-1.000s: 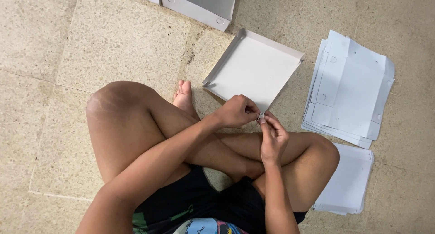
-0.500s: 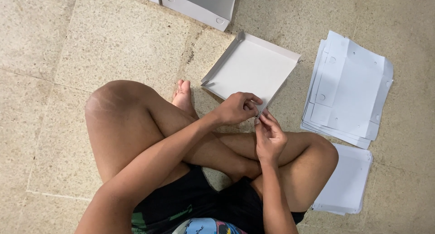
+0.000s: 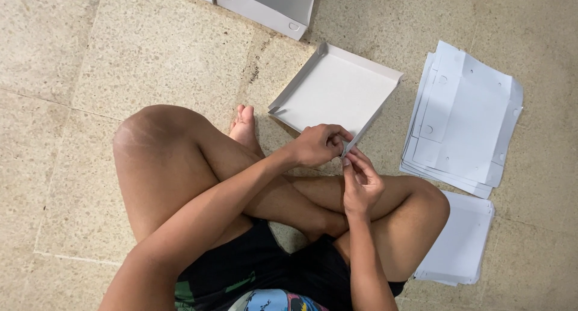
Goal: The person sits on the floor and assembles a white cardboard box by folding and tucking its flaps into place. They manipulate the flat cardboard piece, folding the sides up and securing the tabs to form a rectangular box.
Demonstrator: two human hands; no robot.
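- Little has shifted since a second ago: both hands stay at the near corner of the white cardboard tray (image 3: 337, 94); the left hand (image 3: 319, 145) has curled a little tighter over that corner and the tray has turned slightly on the floor (image 3: 150, 52).
- Tray lies flat on the floor just beyond the crossed legs, three walls folded up, near right corner between the two hands.
- Left grip: fingers closed, pinching the tray's corner flap. Right hand (image 3: 360, 181): fingertips pinched on the same corner from below.
- Judgement on doing this step well: hold the side wall upright with one hand, press the tab squarely along its crease with the other, keep the base flat so the corner does not skew.
- Beside the right knee: a fanned stack of flat blanks (image 3: 466, 118); a second stack of sheets (image 3: 460, 245) nearer, partly under the leg.
- Finished box (image 3: 271, 4) at the top edge, cut off by the frame.
- Hidden: the tab and slot themselves, covered by the fingers; cannot tell whether the corner is locked.
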